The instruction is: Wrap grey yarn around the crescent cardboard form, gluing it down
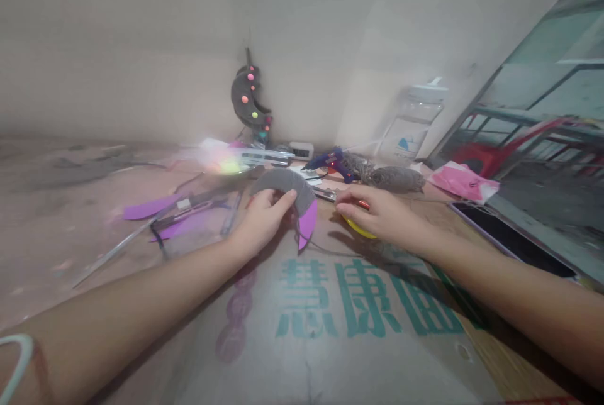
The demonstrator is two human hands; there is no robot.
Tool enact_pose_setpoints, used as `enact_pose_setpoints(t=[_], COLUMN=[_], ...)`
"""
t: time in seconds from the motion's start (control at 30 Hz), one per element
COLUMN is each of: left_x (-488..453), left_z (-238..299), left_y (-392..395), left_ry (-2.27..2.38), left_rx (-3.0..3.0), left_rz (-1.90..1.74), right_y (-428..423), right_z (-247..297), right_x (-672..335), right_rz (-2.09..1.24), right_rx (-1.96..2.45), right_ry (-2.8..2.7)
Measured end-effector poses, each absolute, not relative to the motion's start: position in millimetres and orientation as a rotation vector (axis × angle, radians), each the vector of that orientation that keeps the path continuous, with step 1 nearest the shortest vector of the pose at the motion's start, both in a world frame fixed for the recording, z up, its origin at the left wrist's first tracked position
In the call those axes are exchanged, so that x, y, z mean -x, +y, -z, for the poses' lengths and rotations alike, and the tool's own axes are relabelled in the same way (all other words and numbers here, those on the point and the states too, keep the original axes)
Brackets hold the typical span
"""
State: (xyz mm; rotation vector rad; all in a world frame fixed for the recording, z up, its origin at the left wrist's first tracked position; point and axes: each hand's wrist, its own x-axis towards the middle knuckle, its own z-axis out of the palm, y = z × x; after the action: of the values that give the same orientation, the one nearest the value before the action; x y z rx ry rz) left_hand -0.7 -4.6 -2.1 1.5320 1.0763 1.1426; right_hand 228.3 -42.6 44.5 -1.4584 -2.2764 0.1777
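Observation:
A crescent (283, 182) wound with grey yarn over purple sheet is held in my left hand (264, 216), thumb in front and fingers partly behind it. Its lower purple tip (307, 224) is bare. From near that tip, a loose strand of grey yarn (330, 250) trails right across the board. My right hand (365, 207) is closed at the handles of a pair of scissors (325, 194); metal blades point left toward the crescent, and yellow and red handle parts show around the fingers. Some fingertips are blurred or hidden.
A finished-looking grey crescent with coloured balls (245, 100) stands against the wall. Behind my hands lie a blue glue gun (333, 163) and grey yarn (396, 178). A clear bottle (410, 122), pink packet (465, 182) and phone (514, 241) are right; purple scraps (151, 206) left.

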Motion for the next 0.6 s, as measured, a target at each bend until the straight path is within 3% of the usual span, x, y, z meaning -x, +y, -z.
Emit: enact_pose_setpoints(t=[0.13,0.37,0.6], left_x=[1.5,1.4,2.4], left_z=[3.2,1.8,5.7], left_y=[-3.3,-3.4,0.4], left_ry=[1.125,1.105,1.109], left_rx=[-1.578,-1.586,-1.61], left_rz=[-1.188,-1.199,-1.174], right_y=[-68.4,-78.7,-73.0], right_z=[-38.6,-17.5,-28.1], right_x=[-207.8,-202.1,-209.0], right_rz=[-0.503,-0.385,-0.839], right_rx=[1.453,1.222,1.386], right_ry=[-2.299,-2.404,-1.856])
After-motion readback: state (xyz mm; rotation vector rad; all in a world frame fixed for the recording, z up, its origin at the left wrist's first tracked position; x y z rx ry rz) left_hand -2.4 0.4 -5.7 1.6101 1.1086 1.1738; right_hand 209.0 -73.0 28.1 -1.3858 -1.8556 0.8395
